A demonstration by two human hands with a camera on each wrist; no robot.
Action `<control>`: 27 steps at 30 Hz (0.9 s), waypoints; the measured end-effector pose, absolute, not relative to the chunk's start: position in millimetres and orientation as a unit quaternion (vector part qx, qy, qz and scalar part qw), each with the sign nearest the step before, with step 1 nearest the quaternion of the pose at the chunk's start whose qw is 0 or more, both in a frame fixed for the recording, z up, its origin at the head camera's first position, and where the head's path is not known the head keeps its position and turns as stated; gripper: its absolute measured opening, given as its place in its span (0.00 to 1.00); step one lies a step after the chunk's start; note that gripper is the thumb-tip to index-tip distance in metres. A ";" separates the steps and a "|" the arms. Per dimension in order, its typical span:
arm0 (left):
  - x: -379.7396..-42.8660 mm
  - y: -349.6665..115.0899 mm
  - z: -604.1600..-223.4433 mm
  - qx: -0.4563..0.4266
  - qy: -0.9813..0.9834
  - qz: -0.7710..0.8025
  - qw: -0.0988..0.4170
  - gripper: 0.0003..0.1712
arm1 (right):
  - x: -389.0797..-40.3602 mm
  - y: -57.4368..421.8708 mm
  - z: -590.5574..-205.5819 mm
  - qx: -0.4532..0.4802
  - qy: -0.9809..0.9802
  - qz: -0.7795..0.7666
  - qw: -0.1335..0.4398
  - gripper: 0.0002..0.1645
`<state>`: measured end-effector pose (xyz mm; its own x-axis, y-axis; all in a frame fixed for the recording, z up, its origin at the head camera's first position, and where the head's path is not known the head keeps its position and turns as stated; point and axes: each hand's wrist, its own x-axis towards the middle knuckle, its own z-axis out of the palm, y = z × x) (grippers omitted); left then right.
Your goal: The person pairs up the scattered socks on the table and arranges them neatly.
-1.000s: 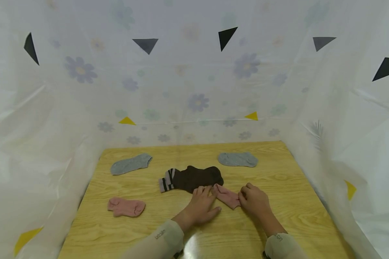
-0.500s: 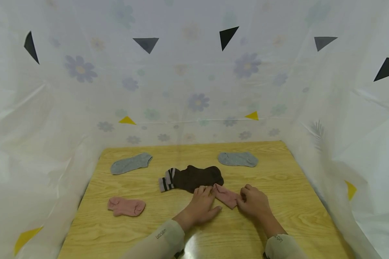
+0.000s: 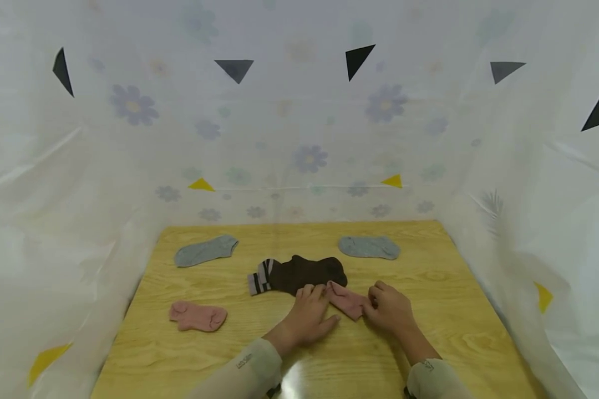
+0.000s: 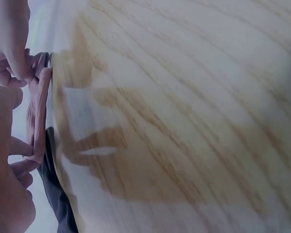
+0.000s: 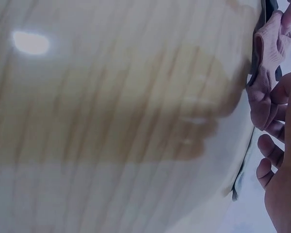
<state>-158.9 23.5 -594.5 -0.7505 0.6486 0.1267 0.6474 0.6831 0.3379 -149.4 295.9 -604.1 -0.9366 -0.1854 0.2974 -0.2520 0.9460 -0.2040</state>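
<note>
A pink sock (image 3: 346,301) lies slantwise between the two hands on the wooden table. My right hand (image 3: 391,310) pinches its right end between thumb and curled fingers, as the right wrist view also shows. The left hand (image 3: 306,318) rests palm down, its fingertips touching the sock's left end and its thumb spread apart. In the left wrist view, the pink sock (image 4: 37,114) stretches between both hands. Just beyond the left fingers lie dark brown socks (image 3: 304,274) with striped cuffs, partly overlapping each other.
Another pink sock (image 3: 198,316) lies at the left. Two grey socks lie farther back, one grey sock (image 3: 206,251) on the left and one grey sock (image 3: 369,247) on the right. White patterned sheeting (image 3: 289,127) encloses the table (image 3: 429,266) at the back and sides.
My right hand has shifted slightly left along the pink sock's end. The left hand stays in place. The head view has tilted a little; the other socks have not moved on the table.
</note>
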 end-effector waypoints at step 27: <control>-160.7 -19.5 -587.5 0.309 0.927 0.210 -0.024 0.38 | -168.1 258.3 -599.6 0.198 -0.953 0.113 0.200 0.14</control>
